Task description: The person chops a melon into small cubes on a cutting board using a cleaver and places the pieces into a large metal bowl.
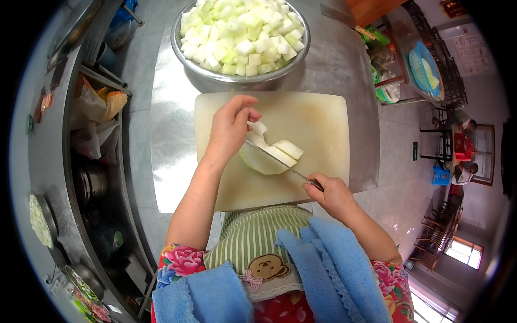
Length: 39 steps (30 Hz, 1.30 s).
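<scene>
My right hand (332, 197) is closed around the handle of a kitchen knife (289, 168). The blade runs up and left across a piece of pale white-green melon (260, 161) on the cutting board (318, 118). On the blade's far side lie cut strips of melon (289, 149). My left hand (232, 126) is at the far end of the blade, beside a small melon piece. Its fingers are loosely bent and apart, with the fingertips close to that piece. Whether they touch it is hard to see.
Beyond the board, a large metal bowl (245, 79) is heaped with melon cubes. Both stand on a steel table (172, 129). Metal shelving (116, 156) with bags and pots runs along the left. Off to the right are a blue basket (423, 70), chairs and other people.
</scene>
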### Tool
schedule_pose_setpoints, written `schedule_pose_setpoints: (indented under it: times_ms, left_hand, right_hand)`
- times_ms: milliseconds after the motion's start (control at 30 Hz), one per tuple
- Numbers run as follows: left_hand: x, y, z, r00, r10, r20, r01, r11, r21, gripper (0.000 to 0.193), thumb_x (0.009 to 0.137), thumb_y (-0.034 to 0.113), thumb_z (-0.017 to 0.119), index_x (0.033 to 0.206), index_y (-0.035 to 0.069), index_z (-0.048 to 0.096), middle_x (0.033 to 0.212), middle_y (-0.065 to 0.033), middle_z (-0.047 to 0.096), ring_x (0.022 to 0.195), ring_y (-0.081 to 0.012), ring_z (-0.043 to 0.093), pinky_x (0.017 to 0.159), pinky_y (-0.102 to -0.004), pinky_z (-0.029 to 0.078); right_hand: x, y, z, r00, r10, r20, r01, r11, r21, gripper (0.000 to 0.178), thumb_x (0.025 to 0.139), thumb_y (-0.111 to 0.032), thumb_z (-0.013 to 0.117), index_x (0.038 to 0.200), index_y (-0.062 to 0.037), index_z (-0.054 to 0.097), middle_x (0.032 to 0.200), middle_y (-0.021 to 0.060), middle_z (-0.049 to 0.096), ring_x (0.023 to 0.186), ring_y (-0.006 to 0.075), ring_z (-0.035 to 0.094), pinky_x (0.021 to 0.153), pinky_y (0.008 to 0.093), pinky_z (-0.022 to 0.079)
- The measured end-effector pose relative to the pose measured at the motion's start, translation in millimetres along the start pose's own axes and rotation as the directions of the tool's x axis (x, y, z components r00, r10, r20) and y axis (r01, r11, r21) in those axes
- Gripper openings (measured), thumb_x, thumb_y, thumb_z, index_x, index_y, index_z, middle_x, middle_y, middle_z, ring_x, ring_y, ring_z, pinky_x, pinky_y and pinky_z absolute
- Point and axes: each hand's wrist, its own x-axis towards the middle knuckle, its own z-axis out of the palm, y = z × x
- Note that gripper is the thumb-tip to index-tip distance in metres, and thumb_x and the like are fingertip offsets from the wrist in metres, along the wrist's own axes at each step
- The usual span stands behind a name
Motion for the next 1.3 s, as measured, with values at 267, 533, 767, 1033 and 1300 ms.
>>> schedule_pose_setpoints:
  times_ms: [267,533,767,1033,1300]
  left_hand:
    - [5.8,-14.1,-4.0,0.998,0.057,-0.018,-0.058,0.998,-0.027,0.025,0.096,0.001,0.043,0.114,-0.002,0.059,0.092,-0.0077,0.065,0.089,-0.014,0.062,0.083,-0.0269,0.05]
    - [16.0,-39.0,-11.3,0.999,0.023,-0.043,-0.025,0.999,-0.047,0.026,0.095,0.0,0.042,0.114,-0.003,0.059,0.098,-0.0093,0.065,0.093,-0.0152,0.061,0.087,-0.0278,0.048]
    - [13.7,-48.1,5.1,0.986,0.144,-0.086,-0.13,0.979,0.155,0.028,0.093,-0.005,0.041,0.114,-0.001,0.06,0.099,-0.009,0.064,0.093,-0.0148,0.06,0.087,-0.0282,0.048]
    - [18.7,-59.1,-4.2,0.973,0.185,-0.136,-0.155,0.966,0.207,0.028,0.093,-0.006,0.041,0.113,-0.001,0.06,0.099,-0.009,0.064,0.094,-0.0164,0.061,0.089,-0.0284,0.048]
    - [22.5,-53.9,-6.0,0.962,0.241,-0.125,-0.222,0.964,0.148,0.023,0.095,0.001,0.046,0.113,-0.002,0.06,0.1,-0.0083,0.065,0.097,-0.0161,0.06,0.09,-0.0281,0.047]
  right_hand:
    - [2.7,-9.5,-0.8,1.0,-0.013,-0.003,0.013,0.997,-0.077,0.033,0.091,-0.035,0.062,0.098,-0.0032,0.063,0.075,0.0197,0.065,0.071,0.0377,0.064,0.064,0.0445,0.05]
    - [14.4,-12.3,3.1,0.999,0.008,0.043,-0.003,0.994,-0.106,0.036,0.091,-0.038,0.061,0.094,-0.0019,0.063,0.073,0.0208,0.065,0.07,0.0393,0.063,0.063,0.0454,0.05]
    - [25.5,30.3,39.3,0.996,-0.063,-0.068,0.062,0.998,-0.017,0.032,0.09,-0.034,0.063,0.092,-0.0022,0.064,0.072,0.021,0.064,0.066,0.0381,0.063,0.061,0.0445,0.05]
    - [25.5,20.3,37.9,0.994,-0.072,-0.08,0.067,0.996,-0.058,0.025,0.09,-0.024,0.064,0.094,-0.0002,0.062,0.068,0.0195,0.061,0.059,0.0334,0.058,0.057,0.0393,0.046]
    - [24.7,17.7,29.0,0.996,-0.08,-0.031,0.081,0.996,0.036,0.033,0.091,-0.036,0.062,0.098,-0.003,0.064,0.074,0.0198,0.064,0.068,0.0363,0.062,0.063,0.0426,0.048]
